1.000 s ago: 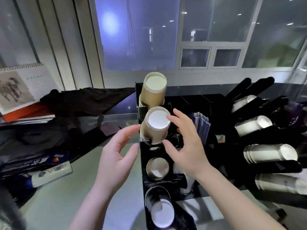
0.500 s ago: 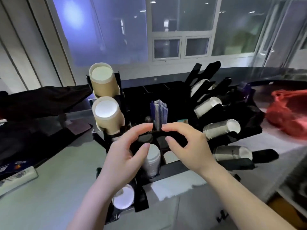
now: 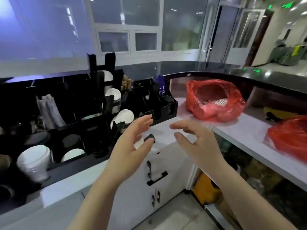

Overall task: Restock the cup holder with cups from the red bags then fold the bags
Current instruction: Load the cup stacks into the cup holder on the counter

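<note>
Red bag [image 3: 214,100] holds cups [image 3: 219,102]; left hand [image 3: 131,146], right hand [image 3: 197,143] grips apart, empty.

Dim indoor light, motion blur; wide-angle edge warping

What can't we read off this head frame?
- Second red bag: cut off by right edge, motion-blurred; contents unknown.
- Near red bag: cup count unclear through the plastic.
- Cup holder: left part cut off by frame edge.
- Small black item beside left hand: partly hidden by fingers.
</note>
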The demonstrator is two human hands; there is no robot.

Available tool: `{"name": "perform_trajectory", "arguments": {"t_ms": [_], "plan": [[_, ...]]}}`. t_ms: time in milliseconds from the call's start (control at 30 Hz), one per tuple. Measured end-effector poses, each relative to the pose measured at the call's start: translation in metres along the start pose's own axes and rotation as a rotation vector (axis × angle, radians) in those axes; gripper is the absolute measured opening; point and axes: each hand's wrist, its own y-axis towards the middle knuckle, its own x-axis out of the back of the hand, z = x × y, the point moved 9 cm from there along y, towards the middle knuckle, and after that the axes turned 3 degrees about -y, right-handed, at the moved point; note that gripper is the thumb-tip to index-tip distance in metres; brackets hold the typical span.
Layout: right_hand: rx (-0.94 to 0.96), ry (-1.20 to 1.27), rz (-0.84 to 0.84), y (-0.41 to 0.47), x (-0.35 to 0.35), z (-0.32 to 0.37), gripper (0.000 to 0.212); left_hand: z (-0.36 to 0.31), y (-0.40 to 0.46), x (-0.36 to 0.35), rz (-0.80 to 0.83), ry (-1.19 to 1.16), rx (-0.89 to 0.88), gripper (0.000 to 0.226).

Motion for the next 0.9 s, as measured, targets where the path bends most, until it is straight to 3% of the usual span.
{"name": "perform_trajectory", "arguments": {"t_ms": [100, 367, 600, 733, 900], "plan": [[-0.088, -0.009, -0.033, -0.008, 0.054, -0.046, 0.032, 0.004, 0.022, -0.065, 0.03, -0.049, 0.032, 0.048], [-0.285, -0.064, -0.189, -0.006, 0.153, -0.181, 0.022, 0.036, 0.096, -0.191, 0.119, -0.095, 0.088, 0.045], [-0.326, -0.233, -0.202, 0.054, 0.192, -0.282, 0.021, 0.102, 0.195, -0.25, 0.085, -0.121, 0.113, 0.043], [-0.37, -0.25, -0.207, 0.093, 0.211, -0.336, 0.021, 0.151, 0.249, -0.275, 0.046, -0.14, 0.199, 0.051], [-0.425, -0.274, -0.222, 0.12, 0.229, -0.393, 0.023, 0.185, 0.3, -0.298, 0.014, -0.143, 0.257, 0.043]]}}
